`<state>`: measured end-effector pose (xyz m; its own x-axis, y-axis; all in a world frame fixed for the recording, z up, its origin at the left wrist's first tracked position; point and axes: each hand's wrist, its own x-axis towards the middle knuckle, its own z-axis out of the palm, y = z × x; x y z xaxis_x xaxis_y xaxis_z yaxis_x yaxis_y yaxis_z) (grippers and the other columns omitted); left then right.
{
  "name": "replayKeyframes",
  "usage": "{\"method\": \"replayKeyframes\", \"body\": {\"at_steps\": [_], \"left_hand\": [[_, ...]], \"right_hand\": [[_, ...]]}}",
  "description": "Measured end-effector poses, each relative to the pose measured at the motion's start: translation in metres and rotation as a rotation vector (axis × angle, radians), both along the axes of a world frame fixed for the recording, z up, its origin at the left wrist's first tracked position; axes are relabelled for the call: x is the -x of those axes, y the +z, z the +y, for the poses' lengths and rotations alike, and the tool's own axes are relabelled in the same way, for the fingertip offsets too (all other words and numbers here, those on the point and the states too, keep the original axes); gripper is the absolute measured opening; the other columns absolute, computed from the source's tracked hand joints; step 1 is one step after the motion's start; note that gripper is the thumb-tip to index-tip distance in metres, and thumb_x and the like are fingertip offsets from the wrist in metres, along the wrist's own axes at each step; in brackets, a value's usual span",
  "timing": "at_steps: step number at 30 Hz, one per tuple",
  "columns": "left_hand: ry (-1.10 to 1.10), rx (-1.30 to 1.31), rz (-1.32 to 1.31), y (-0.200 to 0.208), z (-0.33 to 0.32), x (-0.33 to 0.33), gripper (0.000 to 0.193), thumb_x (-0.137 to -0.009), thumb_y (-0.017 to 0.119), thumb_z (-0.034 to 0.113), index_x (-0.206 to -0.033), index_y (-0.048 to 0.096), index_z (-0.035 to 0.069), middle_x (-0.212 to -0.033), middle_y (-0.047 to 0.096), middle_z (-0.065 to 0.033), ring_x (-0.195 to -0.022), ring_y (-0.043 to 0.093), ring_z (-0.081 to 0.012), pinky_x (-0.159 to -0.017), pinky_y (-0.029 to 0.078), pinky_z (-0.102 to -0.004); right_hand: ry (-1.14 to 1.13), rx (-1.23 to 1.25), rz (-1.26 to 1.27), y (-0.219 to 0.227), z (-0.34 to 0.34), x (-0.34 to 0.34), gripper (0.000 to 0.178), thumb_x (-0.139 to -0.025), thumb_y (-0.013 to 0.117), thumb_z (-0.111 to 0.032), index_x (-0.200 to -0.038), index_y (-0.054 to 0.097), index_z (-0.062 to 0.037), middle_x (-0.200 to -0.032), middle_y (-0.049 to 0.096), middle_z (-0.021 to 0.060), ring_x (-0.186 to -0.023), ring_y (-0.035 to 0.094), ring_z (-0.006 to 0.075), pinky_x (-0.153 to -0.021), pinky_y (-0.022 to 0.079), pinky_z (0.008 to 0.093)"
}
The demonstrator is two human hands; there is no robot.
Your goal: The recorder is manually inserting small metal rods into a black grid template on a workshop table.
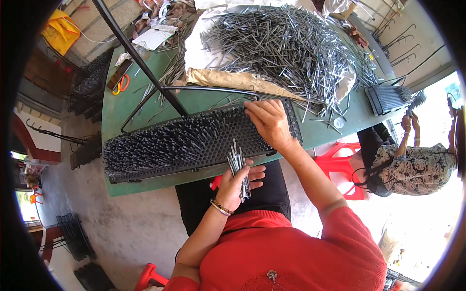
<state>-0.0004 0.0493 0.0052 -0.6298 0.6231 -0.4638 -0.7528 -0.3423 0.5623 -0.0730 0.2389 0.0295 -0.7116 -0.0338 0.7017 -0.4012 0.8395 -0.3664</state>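
Top (291,247) in red, nearest, at lower edge. Just beyond, left hand (238,185), palm up, in front of lap: bundle of thin grey rods (237,169) pinned under thumb, remaining fingers loosely spread. Bracelets (222,207) on same wrist.

Next out, long black perforated tray (233,128) along near edge of green table (114,126). Packed with upright and leaning rods (155,140) at left and middle; bare holes toward right end. Right hand (272,123) over that end, fingers bent and bunched, tips toward far rim; pinching a rod or not, cannot tell.

Behind tray, black metal frame (138,58), slanting up to left. Farther, big heap of loose rods (286,48) on white sheet (196,46). Left of heap, orange-handled scissors (124,83) and notepad (154,38).

Off right, red stool (335,165); beyond, co-worker in patterned top (412,167), near second tray (388,98).
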Motion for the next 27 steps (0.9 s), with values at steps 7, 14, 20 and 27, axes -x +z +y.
{"method": "replayKeyframes", "body": {"at_steps": [7,14,20,27], "left_hand": [[-0.029,-0.017,0.008,0.007,-0.001,0.0,0.026,-0.096,0.047,0.017,-0.118,0.048,0.003,-0.111,0.062,-0.0222,-0.095,0.064,-0.025,-0.076,0.056,-0.0363],[-0.037,-0.134,0.098,0.015,-0.001,0.004,0.028,-0.098,0.045,0.018,-0.121,0.046,0.002,-0.113,0.061,-0.0215,-0.097,0.063,-0.0245,-0.075,0.056,-0.0349],[-0.143,-0.117,0.138,0.016,-0.003,0.002,0.032,-0.098,0.046,0.018,-0.125,0.045,0.0,-0.112,0.061,-0.0184,-0.09,0.064,-0.0199,-0.069,0.055,-0.0306],[-0.156,-0.055,0.174,0.011,-0.002,0.001,0.031,-0.097,0.049,0.018,-0.122,0.046,0.002,-0.1,0.062,-0.0126,-0.074,0.06,-0.0133,-0.057,0.049,-0.0244]], "right_hand": [[-0.003,-0.039,0.053,0.013,0.0,-0.006,0.023,-0.078,0.069,-0.007,-0.101,0.067,-0.0054,-0.094,0.064,0.0092,-0.084,0.06,0.0251,-0.074,0.045,0.0341],[0.289,0.613,-0.775,0.023,-0.019,-0.045,0.025,-0.085,0.068,-0.02,-0.094,0.068,0.0039,-0.078,0.067,0.0126,-0.066,0.062,0.0145,-0.059,0.049,0.0289],[0.314,0.933,-1.037,0.019,-0.016,-0.044,0.023,-0.087,0.068,-0.019,-0.088,0.07,0.0034,-0.073,0.065,0.0011,-0.068,0.054,0.0033,-0.057,0.044,0.0204],[0.342,0.846,-1.003,0.02,-0.006,-0.037,0.02,-0.088,0.066,-0.017,-0.087,0.07,0.0029,-0.074,0.065,0.0006,-0.069,0.054,0.0035,-0.057,0.043,0.0215]]}}
